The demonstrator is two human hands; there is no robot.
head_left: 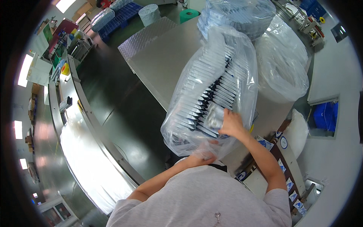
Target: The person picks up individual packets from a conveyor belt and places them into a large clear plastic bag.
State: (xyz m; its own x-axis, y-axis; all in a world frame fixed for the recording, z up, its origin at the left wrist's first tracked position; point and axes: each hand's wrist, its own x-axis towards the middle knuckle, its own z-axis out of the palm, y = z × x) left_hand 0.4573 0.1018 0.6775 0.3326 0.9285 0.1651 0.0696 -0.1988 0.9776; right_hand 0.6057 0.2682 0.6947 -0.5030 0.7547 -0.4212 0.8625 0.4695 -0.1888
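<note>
A large clear plastic bag [245, 72] lies on the table in front of me, its mouth toward my body. Inside stand tight rows of flat white-and-dark packets [204, 90]. My right hand [231, 124] is closed on a silvery-white packet [214, 116], slightly blurred, just above the near end of the rows. Low at the bag's near edge, my left hand [207, 153] is closed on the plastic film, which partly covers its fingers.
Behind the bag stands another full bag of pale blue packets [238, 17]. Loose clear bags [281, 64] lie to its right on the metal table [162, 56]. A conveyor [94, 132] runs along the left. Several blue-and-white packets [289, 184] lie on a belt at lower right.
</note>
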